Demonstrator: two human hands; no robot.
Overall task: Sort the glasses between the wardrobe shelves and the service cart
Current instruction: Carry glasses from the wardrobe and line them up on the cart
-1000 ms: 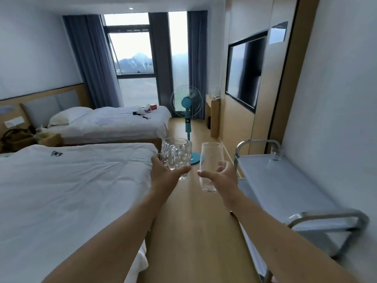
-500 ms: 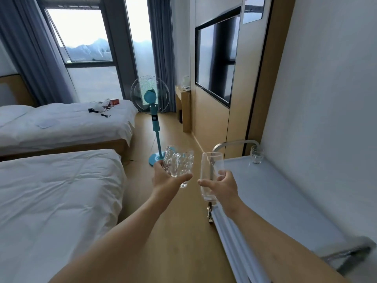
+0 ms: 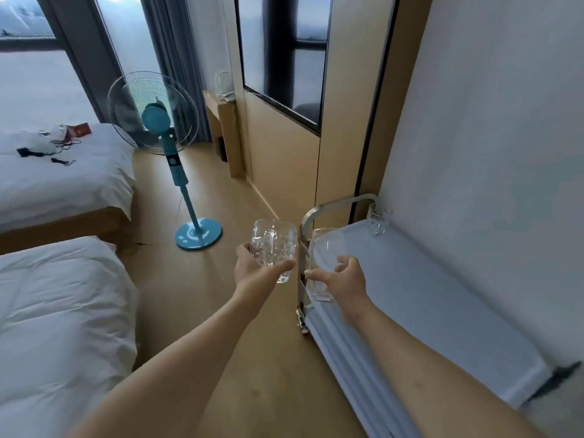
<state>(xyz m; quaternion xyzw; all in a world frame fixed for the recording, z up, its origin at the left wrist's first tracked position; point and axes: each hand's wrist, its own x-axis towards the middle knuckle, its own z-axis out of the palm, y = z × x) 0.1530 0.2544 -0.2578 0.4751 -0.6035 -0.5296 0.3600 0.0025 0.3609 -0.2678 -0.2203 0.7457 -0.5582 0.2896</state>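
The left hand [image 3: 252, 270] curled its fingers round a clear, patterned glass mug [image 3: 274, 248] above the wooden floor. The right hand [image 3: 343, 279] gripped a tall, smooth clear glass [image 3: 325, 248] at the edge of the grey-topped metal service cart [image 3: 426, 298], where a small clear glass [image 3: 378, 218] stood in the far corner.
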